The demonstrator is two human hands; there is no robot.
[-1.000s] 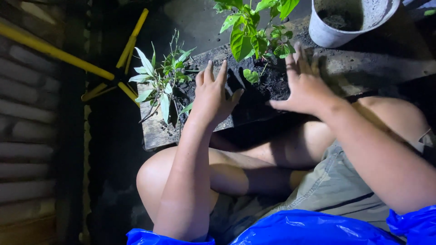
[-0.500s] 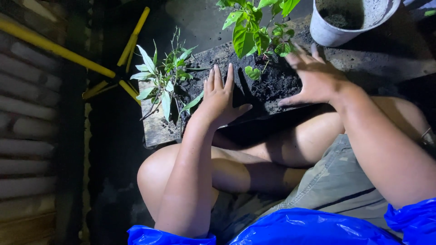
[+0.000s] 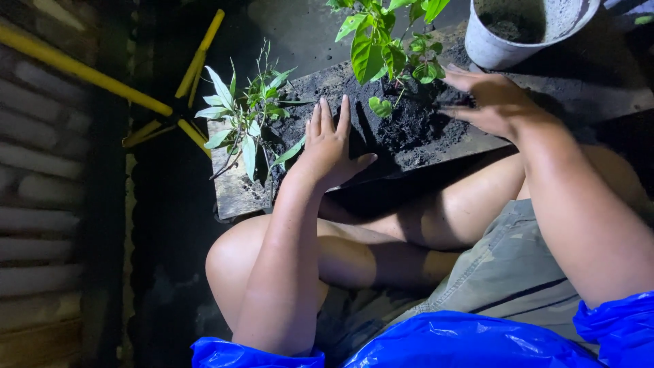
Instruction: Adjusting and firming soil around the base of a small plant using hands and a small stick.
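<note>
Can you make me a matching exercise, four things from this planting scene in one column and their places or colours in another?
Things:
1. left hand
2. right hand
3. grey pot
4. yellow sticks

Places:
A. top right, holding some soil
B. flat on the soil, between the two plants
C. left of the board
D. on the soil, right of the broad-leaved plant

Pairs: 1-B, 2-D, 3-A, 4-C

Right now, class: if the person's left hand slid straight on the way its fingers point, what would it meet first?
The left hand lies flat with fingers pointing up the frame; the heap of dark loose soil on the board comes first, probably, since depth is unclear.
</note>
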